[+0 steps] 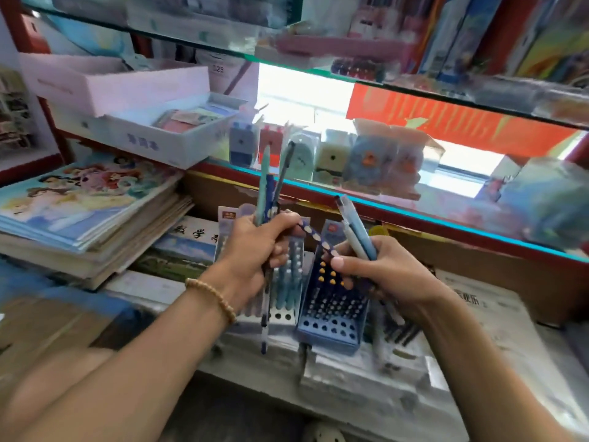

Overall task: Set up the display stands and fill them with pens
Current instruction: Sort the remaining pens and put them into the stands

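Note:
Two pen display stands sit side by side on wrapped packages: a pale one point(280, 317) on the left with teal pens in it, and a blue one point(331, 333) on the right with rows of holes, its back rows filled. My left hand point(258, 250) grips a bunch of pens point(264, 183) pointing up. My right hand point(379, 269) holds several light blue pens point(353, 224). A dark blue pen with yellow hearts point(314, 234) spans between both hands above the stands.
A stack of picture books point(86, 212) lies at the left. White boxes point(153, 129) stand behind it. A glass shelf edge point(414, 215) with sharpeners point(318, 157) runs just beyond the stands. More loose pens point(401, 336) lie right of the blue stand.

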`<state>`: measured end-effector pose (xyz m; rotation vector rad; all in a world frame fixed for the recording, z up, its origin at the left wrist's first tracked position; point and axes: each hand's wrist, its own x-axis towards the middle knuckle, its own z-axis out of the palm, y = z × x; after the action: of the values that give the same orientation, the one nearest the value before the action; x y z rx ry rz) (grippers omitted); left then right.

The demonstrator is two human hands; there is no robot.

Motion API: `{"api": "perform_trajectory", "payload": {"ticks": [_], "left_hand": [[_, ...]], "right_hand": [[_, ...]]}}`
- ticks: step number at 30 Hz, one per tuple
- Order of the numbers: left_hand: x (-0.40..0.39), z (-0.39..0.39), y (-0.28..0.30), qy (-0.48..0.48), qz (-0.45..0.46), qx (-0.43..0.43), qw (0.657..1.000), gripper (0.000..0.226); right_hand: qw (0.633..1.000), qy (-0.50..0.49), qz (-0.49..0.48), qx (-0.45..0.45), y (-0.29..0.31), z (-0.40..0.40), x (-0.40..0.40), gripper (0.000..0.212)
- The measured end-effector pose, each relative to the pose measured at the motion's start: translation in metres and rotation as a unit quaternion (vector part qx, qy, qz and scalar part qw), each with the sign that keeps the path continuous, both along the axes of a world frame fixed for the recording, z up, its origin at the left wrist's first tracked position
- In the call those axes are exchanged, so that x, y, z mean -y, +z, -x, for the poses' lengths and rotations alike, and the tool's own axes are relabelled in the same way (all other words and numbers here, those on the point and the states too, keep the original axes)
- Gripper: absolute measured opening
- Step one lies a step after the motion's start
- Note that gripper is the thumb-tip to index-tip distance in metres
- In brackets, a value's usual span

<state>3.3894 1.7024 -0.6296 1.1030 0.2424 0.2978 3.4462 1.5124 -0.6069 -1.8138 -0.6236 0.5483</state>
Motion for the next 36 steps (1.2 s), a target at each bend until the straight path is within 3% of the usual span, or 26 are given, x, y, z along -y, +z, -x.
{"api": "perform_trajectory", "payload": {"ticks": [3,6,10,13,17,25,30,36], "left_hand": [[-0.003,0.005,-0.019,0.008,0.021,-0.019,1.0,0.012],[0.014,0.012,-0.036,-0.031,-0.009,-0.052,0.998,0.006],[0.035,0.017,-0.057,-0.098,-0.099,-0.087,0.986,0.006],[0.033,0.019,-0.067,-0.093,-0.163,-0.113,0.976,0.013],[0.027,0.019,-0.07,-0.084,-0.164,-0.116,0.976,0.02],[0.027,0.022,-0.07,-0.124,-0.141,-0.112,0.976,0.023],[0.025,0.025,-0.072,-0.136,-0.123,-0.128,0.975,0.021],[0.025,0.026,-0.074,-0.155,-0.108,-0.129,0.974,0.023]], "right_hand": [[0.99,-0.093,-0.094,-0.052,-0.01,-0.003,0.015,0.027],[0.957,-0.178,-0.207,-0.1,-0.021,-0.004,0.03,0.024],[0.935,-0.252,-0.232,-0.096,-0.039,-0.001,0.047,0.013],[0.932,-0.306,-0.188,-0.037,-0.045,0.0,0.058,0.015],[0.93,-0.35,-0.049,0.104,-0.058,-0.001,0.066,0.01],[0.928,-0.332,0.071,0.152,-0.093,-0.009,0.052,0.008],[0.934,-0.278,0.132,0.181,-0.097,-0.01,0.043,0.021],[0.922,-0.293,0.14,0.21,-0.101,-0.013,0.029,0.028]]}}
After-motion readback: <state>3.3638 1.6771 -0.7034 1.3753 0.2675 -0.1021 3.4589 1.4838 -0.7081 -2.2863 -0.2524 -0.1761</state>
